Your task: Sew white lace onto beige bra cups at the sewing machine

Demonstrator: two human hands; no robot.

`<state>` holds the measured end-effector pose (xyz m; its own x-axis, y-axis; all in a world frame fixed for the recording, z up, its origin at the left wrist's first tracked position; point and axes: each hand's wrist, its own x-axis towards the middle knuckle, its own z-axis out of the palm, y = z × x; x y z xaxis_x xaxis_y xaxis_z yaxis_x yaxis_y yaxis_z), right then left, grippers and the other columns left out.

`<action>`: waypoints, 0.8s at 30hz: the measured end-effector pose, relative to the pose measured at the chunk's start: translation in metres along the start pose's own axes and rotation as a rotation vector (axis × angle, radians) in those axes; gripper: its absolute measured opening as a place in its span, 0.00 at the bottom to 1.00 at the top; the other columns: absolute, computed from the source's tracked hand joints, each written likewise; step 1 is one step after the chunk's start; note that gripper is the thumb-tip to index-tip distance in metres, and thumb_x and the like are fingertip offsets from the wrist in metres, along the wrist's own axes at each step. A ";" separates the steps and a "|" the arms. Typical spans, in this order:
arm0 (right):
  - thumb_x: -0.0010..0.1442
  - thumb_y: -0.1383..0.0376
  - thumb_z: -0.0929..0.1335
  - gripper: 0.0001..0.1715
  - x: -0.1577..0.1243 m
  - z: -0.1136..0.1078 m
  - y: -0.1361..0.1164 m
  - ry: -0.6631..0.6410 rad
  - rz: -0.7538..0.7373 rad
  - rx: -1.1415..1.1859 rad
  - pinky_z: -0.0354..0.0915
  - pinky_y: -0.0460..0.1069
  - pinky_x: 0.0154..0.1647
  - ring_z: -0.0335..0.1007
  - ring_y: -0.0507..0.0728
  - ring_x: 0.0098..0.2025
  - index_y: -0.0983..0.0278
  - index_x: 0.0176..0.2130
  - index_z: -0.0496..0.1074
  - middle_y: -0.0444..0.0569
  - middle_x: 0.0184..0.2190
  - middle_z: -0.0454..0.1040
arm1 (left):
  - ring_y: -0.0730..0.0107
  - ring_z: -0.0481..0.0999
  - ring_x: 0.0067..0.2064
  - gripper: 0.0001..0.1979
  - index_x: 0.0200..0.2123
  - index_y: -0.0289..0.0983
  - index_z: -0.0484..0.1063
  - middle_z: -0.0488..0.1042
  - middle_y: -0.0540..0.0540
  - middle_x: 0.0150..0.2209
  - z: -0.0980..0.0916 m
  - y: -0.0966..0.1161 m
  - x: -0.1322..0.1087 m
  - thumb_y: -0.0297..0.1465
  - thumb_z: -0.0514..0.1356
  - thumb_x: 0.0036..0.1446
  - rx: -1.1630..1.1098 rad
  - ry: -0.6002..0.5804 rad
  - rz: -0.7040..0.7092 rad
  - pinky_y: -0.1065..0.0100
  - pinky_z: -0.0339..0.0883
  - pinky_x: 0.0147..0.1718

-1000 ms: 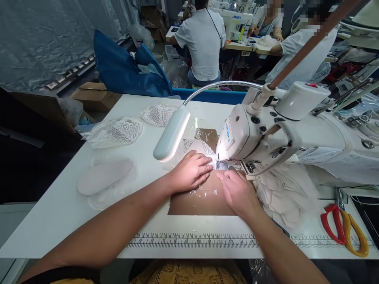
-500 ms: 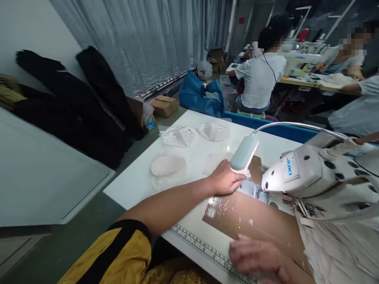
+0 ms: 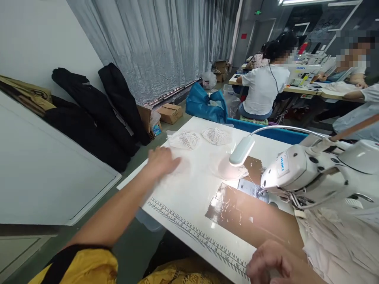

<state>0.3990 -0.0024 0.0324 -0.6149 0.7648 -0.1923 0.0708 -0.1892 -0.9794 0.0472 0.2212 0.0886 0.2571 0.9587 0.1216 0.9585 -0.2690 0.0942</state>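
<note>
My left hand (image 3: 161, 161) is over the left part of the white table (image 3: 189, 197), beside a blurred pale cup piece (image 3: 181, 165); its fingers are smeared, and its grip is unclear. My right hand (image 3: 274, 262) is at the table's front edge, fingers curled, with nothing clearly visible in them. Another pale cup piece (image 3: 227, 169) with lace at its edge lies left of the needle area of the sewing machine (image 3: 291, 167). Two lace pieces (image 3: 188, 140) (image 3: 214, 135) lie at the table's back.
A lamp (image 3: 242, 150) on a bent arm hangs over the table. Pale fabric (image 3: 340, 236) is heaped at the right. A printed ruler (image 3: 195, 236) runs along the front edge. Behind are a blue bag (image 3: 205, 103), cardboard boxes (image 3: 170, 113) and seated people (image 3: 263, 88).
My left hand has moved left, away from the piece near the machine, to the cup piece at the left. My right hand has shifted slightly right and down. The view has tilted up a little.
</note>
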 end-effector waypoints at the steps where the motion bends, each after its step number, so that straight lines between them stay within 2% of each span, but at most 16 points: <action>1: 0.52 0.45 0.72 0.27 0.002 -0.001 0.001 -0.022 -0.029 0.042 0.64 0.43 0.24 0.71 0.51 0.26 0.60 0.43 0.79 0.50 0.30 0.77 | 0.44 0.72 0.40 0.15 0.30 0.34 0.66 0.73 0.35 0.32 0.002 -0.012 -0.009 0.42 0.56 0.54 -0.002 -0.034 0.003 0.49 0.65 0.39; 3: 0.53 0.47 0.72 0.27 0.006 -0.003 0.002 -0.061 -0.073 0.110 0.61 0.42 0.21 0.70 0.49 0.23 0.62 0.44 0.78 0.51 0.30 0.78 | 0.51 0.72 0.39 0.13 0.30 0.36 0.63 0.72 0.39 0.34 0.007 -0.021 -0.026 0.41 0.53 0.57 -0.061 -0.084 0.046 0.56 0.66 0.37; 5: 0.54 0.49 0.71 0.25 0.008 -0.007 -0.002 -0.050 -0.108 0.126 0.60 0.41 0.20 0.67 0.48 0.21 0.63 0.44 0.79 0.50 0.30 0.78 | 0.58 0.72 0.35 0.13 0.32 0.38 0.61 0.70 0.45 0.32 0.011 -0.008 -0.041 0.42 0.50 0.60 -0.328 -0.240 0.107 0.63 0.66 0.33; 8: 0.56 0.53 0.71 0.19 0.005 -0.013 -0.012 0.097 -0.198 0.047 0.60 0.43 0.23 0.66 0.49 0.23 0.63 0.41 0.80 0.47 0.26 0.76 | 0.65 0.72 0.33 0.13 0.39 0.39 0.63 0.70 0.49 0.34 0.011 0.043 -0.054 0.43 0.53 0.60 -0.804 -0.605 0.311 0.69 0.66 0.29; 10: 0.57 0.54 0.71 0.16 0.004 -0.016 -0.019 0.258 -0.246 -0.047 0.60 0.44 0.25 0.67 0.50 0.25 0.64 0.37 0.81 0.46 0.24 0.75 | 0.65 0.74 0.37 0.13 0.44 0.39 0.64 0.72 0.47 0.39 0.012 0.087 -0.053 0.38 0.57 0.58 -0.935 -0.727 0.515 0.70 0.67 0.31; 11: 0.58 0.55 0.70 0.15 0.004 -0.016 -0.022 0.335 -0.244 -0.108 0.60 0.45 0.25 0.66 0.51 0.25 0.64 0.36 0.80 0.46 0.23 0.74 | 0.64 0.74 0.40 0.14 0.46 0.39 0.65 0.72 0.46 0.42 0.014 0.109 -0.051 0.35 0.58 0.56 -0.942 -0.725 0.606 0.69 0.68 0.34; 13: 0.61 0.56 0.68 0.16 0.007 -0.016 -0.024 0.468 -0.212 -0.298 0.59 0.45 0.25 0.66 0.51 0.25 0.65 0.35 0.80 0.46 0.23 0.73 | 0.61 0.74 0.44 0.17 0.48 0.39 0.66 0.73 0.45 0.45 0.025 0.147 -0.042 0.29 0.58 0.54 -0.852 -0.647 0.716 0.66 0.69 0.39; 16: 0.63 0.60 0.66 0.14 0.012 -0.016 -0.019 0.614 -0.143 -0.706 0.58 0.46 0.29 0.67 0.52 0.28 0.64 0.35 0.79 0.46 0.24 0.73 | 0.61 0.76 0.45 0.18 0.47 0.38 0.68 0.76 0.45 0.44 0.047 0.186 -0.025 0.25 0.59 0.51 -0.683 -0.441 0.758 0.65 0.70 0.41; 18: 0.64 0.62 0.64 0.14 0.015 -0.016 -0.013 0.672 -0.105 -0.928 0.56 0.46 0.30 0.66 0.52 0.30 0.63 0.34 0.79 0.46 0.25 0.73 | 0.63 0.77 0.38 0.14 0.44 0.37 0.69 0.77 0.46 0.38 0.058 0.196 -0.014 0.24 0.57 0.52 -0.599 -0.305 0.743 0.66 0.71 0.36; 20: 0.65 0.64 0.63 0.15 0.017 -0.015 -0.007 0.704 -0.070 -1.049 0.53 0.45 0.29 0.65 0.52 0.30 0.62 0.33 0.78 0.45 0.24 0.72 | 0.64 0.76 0.33 0.11 0.41 0.35 0.69 0.76 0.46 0.34 0.061 0.198 -0.006 0.23 0.54 0.55 -0.546 -0.205 0.701 0.66 0.70 0.32; 22: 0.65 0.66 0.63 0.16 0.018 -0.015 -0.004 0.724 -0.039 -1.113 0.52 0.46 0.29 0.64 0.51 0.30 0.62 0.32 0.77 0.44 0.23 0.70 | 0.62 0.75 0.34 0.10 0.41 0.33 0.69 0.74 0.43 0.34 0.057 0.194 -0.005 0.23 0.51 0.57 -0.504 -0.119 0.678 0.63 0.70 0.33; 24: 0.65 0.66 0.63 0.15 0.019 -0.014 -0.003 0.734 -0.017 -1.138 0.52 0.46 0.29 0.64 0.51 0.30 0.63 0.31 0.77 0.43 0.24 0.70 | 0.61 0.75 0.36 0.10 0.42 0.33 0.70 0.74 0.42 0.35 0.050 0.190 -0.010 0.25 0.51 0.60 -0.432 -0.051 0.755 0.63 0.70 0.34</action>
<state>0.3984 0.0215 0.0310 -0.0899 0.9793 0.1815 0.8926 0.1601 -0.4215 0.2334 0.1649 0.0559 0.8198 0.5104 0.2596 0.4017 -0.8357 0.3745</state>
